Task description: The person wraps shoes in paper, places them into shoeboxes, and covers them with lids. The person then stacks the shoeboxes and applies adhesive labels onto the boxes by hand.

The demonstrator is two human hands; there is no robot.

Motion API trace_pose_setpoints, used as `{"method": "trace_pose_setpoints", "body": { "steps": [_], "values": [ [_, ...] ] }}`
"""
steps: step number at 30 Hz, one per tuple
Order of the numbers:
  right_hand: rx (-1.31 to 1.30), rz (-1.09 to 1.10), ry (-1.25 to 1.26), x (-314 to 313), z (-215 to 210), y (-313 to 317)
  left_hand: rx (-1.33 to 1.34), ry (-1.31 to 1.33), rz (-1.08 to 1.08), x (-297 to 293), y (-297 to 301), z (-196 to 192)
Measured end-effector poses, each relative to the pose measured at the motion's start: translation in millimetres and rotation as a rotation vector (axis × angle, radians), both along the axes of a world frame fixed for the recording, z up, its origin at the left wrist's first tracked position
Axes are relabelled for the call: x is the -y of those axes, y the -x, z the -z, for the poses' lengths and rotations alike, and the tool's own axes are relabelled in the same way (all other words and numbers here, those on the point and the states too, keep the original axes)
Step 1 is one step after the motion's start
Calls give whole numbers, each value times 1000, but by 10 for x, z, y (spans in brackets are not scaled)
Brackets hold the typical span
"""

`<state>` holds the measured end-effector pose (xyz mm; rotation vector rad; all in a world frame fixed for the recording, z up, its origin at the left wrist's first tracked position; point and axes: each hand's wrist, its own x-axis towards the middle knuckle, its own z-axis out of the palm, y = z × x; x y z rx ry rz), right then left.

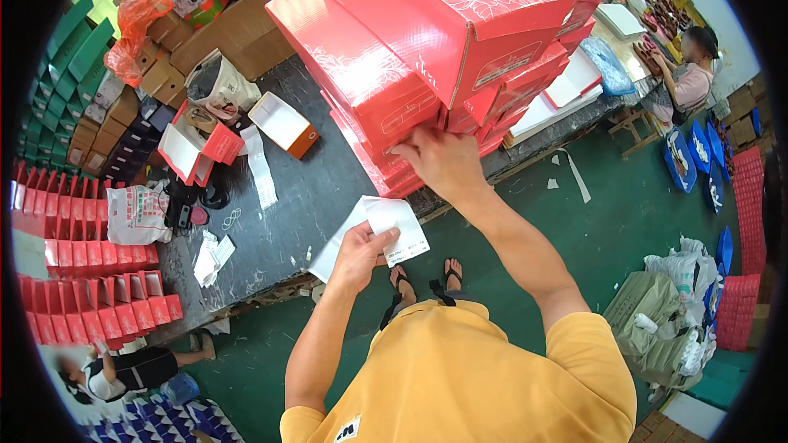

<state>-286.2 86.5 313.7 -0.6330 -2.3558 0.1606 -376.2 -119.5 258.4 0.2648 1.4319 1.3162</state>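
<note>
My left hand [359,256] pinches white label sheets [397,228] with small dark print, held just off the table's front edge. Part of the paper hangs below and left of my fingers. My right hand [447,162] reaches up to a tall stack of red cardboard boxes [513,53] decorated with white flower lines. Its curled fingers are closed at the front end of a lower red box [361,86], beside a gap between boxes. The fingertips are partly hidden there. One upper box juts out at an angle above this hand.
On the dark table [304,172] lie an open white-lined box [283,123], an open red box [197,148], a paper strip [259,168] and a cloth bag [220,86]. Red boxes [107,308] line the left. One person [689,66] sits far right; another [123,369] is lower left.
</note>
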Motion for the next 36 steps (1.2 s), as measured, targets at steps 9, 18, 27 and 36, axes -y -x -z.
{"method": "trace_pose_setpoints", "body": {
  "steps": [9,18,27,36],
  "values": [
    [-202,178,-77,-217,232,-185,-40,-89,-50,-12,86,-147],
    [-125,-627,422,368,-134,-586,-181,-203,-62,-182,97,-532],
    [-150,-556,218,494,139,-606,7,-85,-115,-184,23,-533],
    [-233,-767,419,476,215,-511,10,-88,-66,-107,48,-492]
  ]
}}
